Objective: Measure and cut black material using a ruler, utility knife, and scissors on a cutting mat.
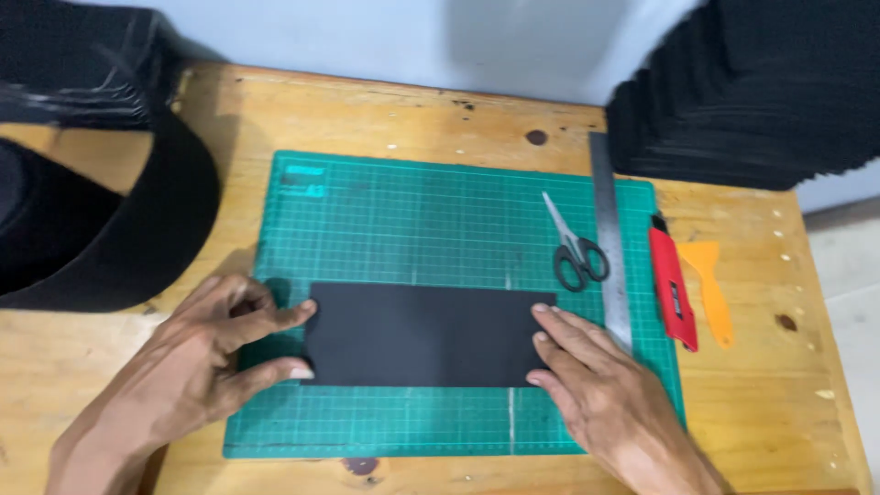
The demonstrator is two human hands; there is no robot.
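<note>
- While a head camera is looking down at a wooden tabletop, two bare hands are pressing on a flat black rectangular sheet, which is lying on the near half of a green gridded cutting mat.
- Left hand is resting at the sheet's left short edge; its thumb and forefinger are spreading around that edge, with the fingertips touching the sheet's corner, so the grip is wide and loose rather than closing on anything.
- Right hand is lying flat with fingers stretched out over the sheet's right end, pressing down, gripping nothing.
- Small scissors with black handles are lying on the mat just beyond the right hand, blades pointing away.
- Long steel ruler is lying just right of the scissors, running along the mat's right side.
- Red utility knife is sitting at the mat's right edge, with an orange plastic scraper just beside it on the bare wood.
- Tall stack of black sheets is standing at the far right corner.
- Curved black band of material is sitting at the far left.
</note>
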